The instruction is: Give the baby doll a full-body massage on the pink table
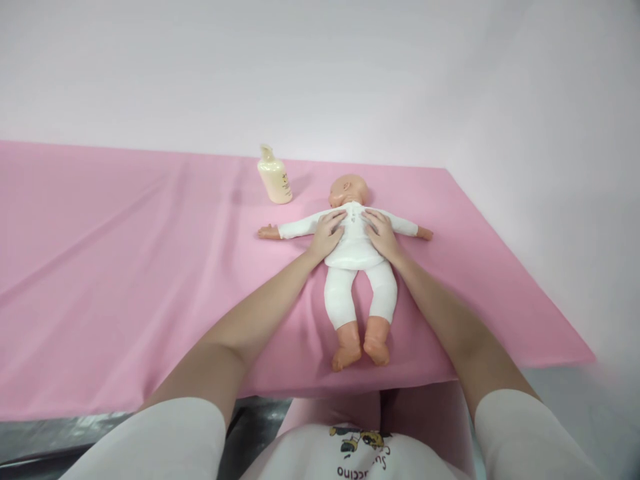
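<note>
A baby doll (354, 257) in a white suit lies on its back on the pink sheet (125, 280), arms spread wide, feet toward me. My left hand (327, 235) rests flat on the left side of its chest, fingers pointing to the head. On the right side of the chest lies my right hand (381, 235), also flat. Neither hand grips anything.
A cream pump bottle (275, 175) stands upright on the sheet just left of the doll's head. The sheet's right edge (525, 267) runs diagonally, with a pale wall behind. The front edge drops off near my body.
</note>
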{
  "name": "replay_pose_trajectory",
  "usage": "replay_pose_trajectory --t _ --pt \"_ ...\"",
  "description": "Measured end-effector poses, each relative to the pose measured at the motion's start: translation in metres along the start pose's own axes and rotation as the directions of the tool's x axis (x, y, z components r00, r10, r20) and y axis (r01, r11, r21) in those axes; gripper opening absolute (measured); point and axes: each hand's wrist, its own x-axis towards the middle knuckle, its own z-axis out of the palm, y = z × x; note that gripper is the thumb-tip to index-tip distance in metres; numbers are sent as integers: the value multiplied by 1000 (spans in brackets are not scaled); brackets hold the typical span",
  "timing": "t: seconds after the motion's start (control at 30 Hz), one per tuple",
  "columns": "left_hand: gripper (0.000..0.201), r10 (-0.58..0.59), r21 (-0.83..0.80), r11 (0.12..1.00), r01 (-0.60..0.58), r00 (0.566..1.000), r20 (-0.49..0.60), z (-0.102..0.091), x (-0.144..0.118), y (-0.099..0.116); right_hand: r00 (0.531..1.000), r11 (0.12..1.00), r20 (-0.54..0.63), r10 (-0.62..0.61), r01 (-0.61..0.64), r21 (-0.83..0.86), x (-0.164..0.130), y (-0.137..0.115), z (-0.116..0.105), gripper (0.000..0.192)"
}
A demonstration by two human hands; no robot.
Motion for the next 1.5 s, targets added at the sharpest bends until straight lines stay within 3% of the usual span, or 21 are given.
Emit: replay_pose_trajectory --t 1.5 --pt "28 32 -56 998 -33 999 -14 -1 1 0 999 1000 37 -2 1 15 1 1 -1 42"
